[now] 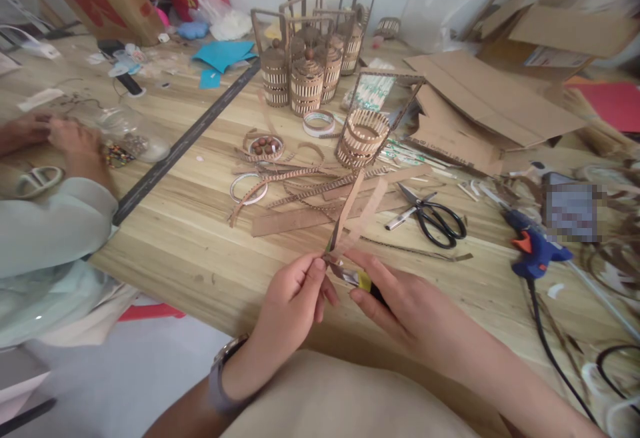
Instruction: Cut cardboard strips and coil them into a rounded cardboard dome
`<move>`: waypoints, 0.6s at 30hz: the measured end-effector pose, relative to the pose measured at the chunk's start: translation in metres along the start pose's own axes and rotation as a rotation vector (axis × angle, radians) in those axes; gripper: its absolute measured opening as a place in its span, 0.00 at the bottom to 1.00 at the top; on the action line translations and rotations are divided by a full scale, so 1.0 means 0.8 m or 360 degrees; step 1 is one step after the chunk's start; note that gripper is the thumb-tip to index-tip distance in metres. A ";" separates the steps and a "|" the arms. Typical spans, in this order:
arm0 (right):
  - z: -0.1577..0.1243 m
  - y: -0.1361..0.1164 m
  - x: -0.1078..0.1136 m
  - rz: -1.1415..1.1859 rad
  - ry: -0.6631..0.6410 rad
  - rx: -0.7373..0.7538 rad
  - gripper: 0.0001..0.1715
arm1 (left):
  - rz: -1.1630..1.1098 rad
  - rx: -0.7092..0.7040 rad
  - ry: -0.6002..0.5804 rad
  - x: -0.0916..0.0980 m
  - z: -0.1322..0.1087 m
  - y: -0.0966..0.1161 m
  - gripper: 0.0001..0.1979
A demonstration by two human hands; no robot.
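My left hand (pixel 295 295) pinches the lower end of a long brown cardboard strip (pixel 350 208) that rises up and away from me. My right hand (pixel 400 301) is closed round a utility knife (pixel 357 279) with a yellow and black handle; its blade meets the strip right by my left fingertips. Both hands hover over the near edge of the wooden table (pixel 190 238). Loose cardboard strips (pixel 300 188) lie just beyond them.
Black scissors (pixel 433 215) and a blue glue gun (pixel 533 251) lie to the right. Small cardboard lantern baskets (pixel 307 81) stand at the back, one unfinished (pixel 363 138). Flat cardboard sheets (pixel 490 101) sit at right. Another person's hands (pixel 60 141) work at left beside a black ruler (pixel 185 141).
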State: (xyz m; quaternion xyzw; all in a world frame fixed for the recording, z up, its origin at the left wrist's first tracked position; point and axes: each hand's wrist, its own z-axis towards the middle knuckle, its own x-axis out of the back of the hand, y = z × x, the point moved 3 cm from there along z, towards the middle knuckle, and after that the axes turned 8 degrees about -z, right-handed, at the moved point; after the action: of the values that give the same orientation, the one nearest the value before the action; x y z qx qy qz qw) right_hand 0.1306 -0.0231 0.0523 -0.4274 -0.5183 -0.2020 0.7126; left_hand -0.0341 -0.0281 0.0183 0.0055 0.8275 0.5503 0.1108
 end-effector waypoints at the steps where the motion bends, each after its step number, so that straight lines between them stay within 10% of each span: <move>1: 0.000 0.000 0.000 0.0020 -0.0022 -0.0011 0.22 | 0.0017 -0.0012 -0.0005 0.000 0.000 0.000 0.22; 18: -0.001 0.009 0.008 0.0407 -0.0212 -0.0059 0.30 | 0.0195 -0.0139 -0.0056 -0.003 -0.006 0.004 0.21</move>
State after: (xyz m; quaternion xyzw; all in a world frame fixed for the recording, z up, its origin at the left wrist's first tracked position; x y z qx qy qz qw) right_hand 0.1389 -0.0184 0.0554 -0.5156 -0.5020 -0.0901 0.6885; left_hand -0.0333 -0.0316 0.0236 0.0610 0.7988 0.5915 0.0916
